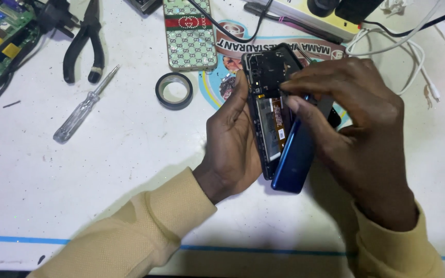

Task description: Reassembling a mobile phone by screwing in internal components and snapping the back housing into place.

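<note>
Both my hands grasp the opened phone (270, 110) between them, left hand (233, 139) cradling its edge, right hand (356, 128) pinching its blue back cover (294, 159), long axis running away from me.

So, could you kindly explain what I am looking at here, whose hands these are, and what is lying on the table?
There is one picture, from a camera worn on a person's head, looking down at their own hands. The left hand cradles an opened phone, its insides showing. The right hand touches the phone's top and its blue back cover, which is partly off. On the white table lie a clear-handled screwdriver, black pliers, a roll of black tape, a patterned phone case and white cables.
</note>
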